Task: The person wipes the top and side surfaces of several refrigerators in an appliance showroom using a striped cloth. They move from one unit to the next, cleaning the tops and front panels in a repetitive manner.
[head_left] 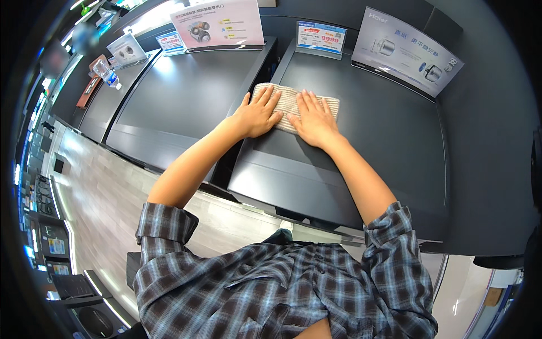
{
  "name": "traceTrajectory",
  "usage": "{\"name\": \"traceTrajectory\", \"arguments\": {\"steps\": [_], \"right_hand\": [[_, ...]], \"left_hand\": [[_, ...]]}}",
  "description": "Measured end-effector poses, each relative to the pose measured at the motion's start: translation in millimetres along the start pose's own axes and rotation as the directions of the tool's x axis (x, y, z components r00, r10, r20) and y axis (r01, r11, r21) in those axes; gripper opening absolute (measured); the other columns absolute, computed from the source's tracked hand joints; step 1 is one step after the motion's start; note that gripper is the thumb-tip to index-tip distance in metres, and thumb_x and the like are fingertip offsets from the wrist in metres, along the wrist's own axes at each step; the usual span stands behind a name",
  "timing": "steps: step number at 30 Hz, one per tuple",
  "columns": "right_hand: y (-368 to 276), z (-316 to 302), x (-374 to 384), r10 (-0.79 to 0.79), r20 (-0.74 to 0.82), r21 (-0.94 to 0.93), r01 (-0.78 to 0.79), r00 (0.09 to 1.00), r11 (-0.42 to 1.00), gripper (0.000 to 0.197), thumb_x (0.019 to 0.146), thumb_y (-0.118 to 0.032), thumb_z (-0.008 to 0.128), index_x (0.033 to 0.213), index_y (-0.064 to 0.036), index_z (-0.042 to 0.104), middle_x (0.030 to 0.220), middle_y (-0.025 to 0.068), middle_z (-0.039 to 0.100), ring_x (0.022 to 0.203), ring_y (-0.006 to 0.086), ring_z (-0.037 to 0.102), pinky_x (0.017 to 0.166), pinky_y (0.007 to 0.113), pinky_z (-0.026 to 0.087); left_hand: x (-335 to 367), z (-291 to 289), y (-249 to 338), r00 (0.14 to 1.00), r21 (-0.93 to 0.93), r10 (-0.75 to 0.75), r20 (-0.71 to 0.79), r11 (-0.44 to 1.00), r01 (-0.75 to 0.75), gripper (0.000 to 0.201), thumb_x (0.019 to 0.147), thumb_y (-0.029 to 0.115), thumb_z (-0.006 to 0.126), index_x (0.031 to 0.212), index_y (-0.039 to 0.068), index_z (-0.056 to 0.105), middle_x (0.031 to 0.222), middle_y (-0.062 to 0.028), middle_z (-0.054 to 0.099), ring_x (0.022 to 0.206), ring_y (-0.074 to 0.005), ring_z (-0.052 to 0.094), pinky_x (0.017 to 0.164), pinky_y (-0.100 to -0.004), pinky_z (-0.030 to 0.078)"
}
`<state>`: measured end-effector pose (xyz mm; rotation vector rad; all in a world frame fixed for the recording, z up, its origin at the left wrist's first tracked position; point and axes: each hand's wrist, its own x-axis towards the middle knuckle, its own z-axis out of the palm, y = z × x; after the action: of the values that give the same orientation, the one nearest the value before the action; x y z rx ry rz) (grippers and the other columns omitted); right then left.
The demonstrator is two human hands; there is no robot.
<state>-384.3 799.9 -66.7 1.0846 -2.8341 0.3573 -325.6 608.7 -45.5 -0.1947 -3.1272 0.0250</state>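
Beige ribbed cloth (288, 100) is laid flat near the left edge of a dark appliance top (389, 135), with its long axis run roughly from left to right and its right end tipped slightly toward the body. Its left end is brought to the dark gap (272, 61) beside a second appliance top (180, 96). Both hands are set on the cloth side by side: the left half is covered by the left hand (258, 114), nearer the gap, and the right half by the right hand (312, 118), beyond whose fingers a strip of cloth is left uncovered. Between the two hands, a band of the cloth is exposed. Neither grip is clamped on anything; fingers are stretched out and pointed away from the body, across the cloth's long axis, and the thumbs are turned toward each other. Whether cloth is pinched beneath either palm cannot be told.
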Motion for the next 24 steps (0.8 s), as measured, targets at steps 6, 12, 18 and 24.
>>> {"name": "traceTrajectory", "arguments": {"steps": [6, 12, 18, 24], "right_hand": [[-35, 3, -68, -0.060, -0.014, 0.037, 0.061, 0.998, 0.997, 0.072, 0.100, -0.049, 0.034, 0.150, 0.0009, 0.025, 0.158, 0.0168, 0.023, 0.148, 0.0277, 0.018, 0.120, 0.046, 0.012], [-74, 0, -110, -0.111, 0.005, 0.054, 0.110, 0.994, 0.992, 0.071, 0.100, -0.049, 0.033, 0.149, 0.0009, 0.027, 0.158, 0.0175, 0.023, 0.148, 0.0280, 0.018, 0.120, 0.047, 0.013], [-88, 14, -135, -0.111, -0.033, 0.031, 0.112, 0.993, 0.993, 0.068, 0.099, -0.046, 0.040, 0.149, -0.0023, 0.029, 0.157, 0.0162, 0.027, 0.146, 0.0291, 0.022, 0.119, 0.046, 0.014], [-111, 45, -137, -0.133, -0.058, 0.003, 0.133, 0.989, 0.991, 0.066, 0.099, -0.046, 0.040, 0.148, -0.0023, 0.033, 0.156, 0.0140, 0.029, 0.146, 0.0256, 0.023, 0.120, 0.044, 0.012]], "left_hand": [[-72, 2, 34, 0.998, -0.007, -0.069, 0.006, 0.998, 0.069, 0.070, 0.101, 0.051, 0.032, 0.154, 0.008, 0.017, 0.160, -0.0202, 0.013, 0.148, -0.0352, 0.012, 0.116, -0.0574, 0.016], [-134, 4, 47, 0.988, -0.095, -0.145, 0.058, 0.984, 0.150, 0.075, 0.099, 0.054, 0.033, 0.155, 0.009, 0.014, 0.160, -0.0194, 0.010, 0.149, -0.0323, 0.009, 0.117, -0.0551, 0.011], [-162, 31, 45, 0.991, -0.149, -0.118, -0.059, 0.983, 0.108, 0.079, 0.095, 0.059, 0.033, 0.155, 0.010, 0.016, 0.160, -0.0204, 0.012, 0.149, -0.0328, 0.009, 0.117, -0.0557, 0.008], [-183, 57, 29, 0.987, -0.126, -0.138, -0.086, 0.984, 0.127, 0.077, 0.096, 0.058, 0.035, 0.155, 0.012, 0.018, 0.160, -0.0205, 0.014, 0.149, -0.0338, 0.010, 0.117, -0.0561, 0.005]]}}
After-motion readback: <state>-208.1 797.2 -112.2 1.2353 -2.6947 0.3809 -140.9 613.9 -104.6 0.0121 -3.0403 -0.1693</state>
